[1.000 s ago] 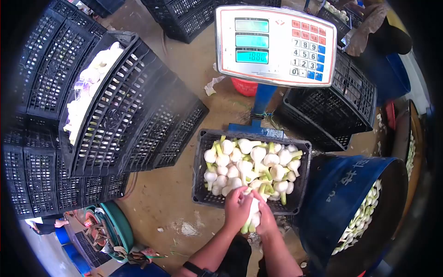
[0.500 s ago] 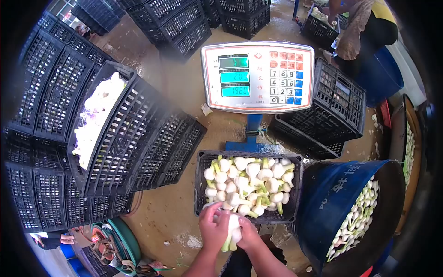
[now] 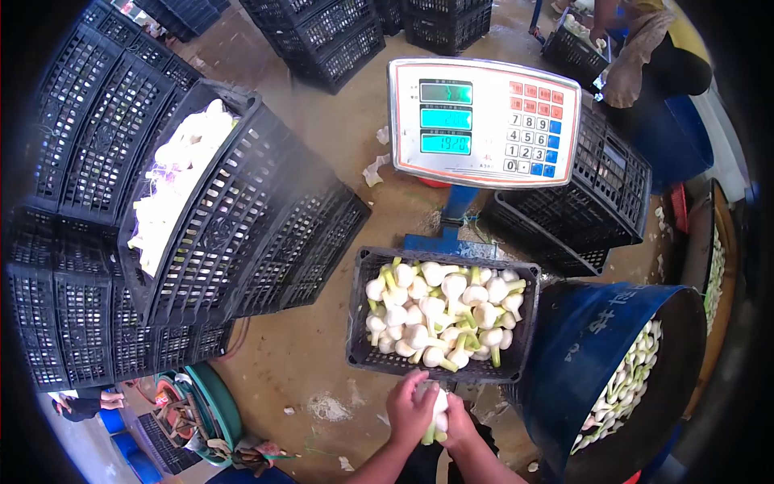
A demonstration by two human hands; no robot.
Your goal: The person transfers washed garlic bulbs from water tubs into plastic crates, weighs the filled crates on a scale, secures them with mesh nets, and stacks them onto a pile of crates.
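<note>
My left hand [image 3: 411, 410] and my right hand [image 3: 459, 421] are close together just below the near edge of a black crate [image 3: 528, 323]. Between them they hold a few white garlic bulbs [image 3: 440, 411] with green stems pointing down; the fingers partly hide these. White garlic bulbs [image 3: 431, 306] with short green stems fill the crate. It sits on a blue scale, whose display panel [image 3: 484, 121] stands behind it with lit green and blue readouts.
Stacked black crates [image 3: 226, 226] stand at the left, the top one heaped with garlic. A blue barrel [image 3: 580, 355] holding garlic is at the right. More crates [image 3: 580, 194] stand behind it. Another person's arm [image 3: 603, 20] reaches to a crate at the upper right.
Both hands, with bulbs between them, have drawn back from over the crate to below its near edge. The view has shifted, and the lowest readout changed from a second ago.
</note>
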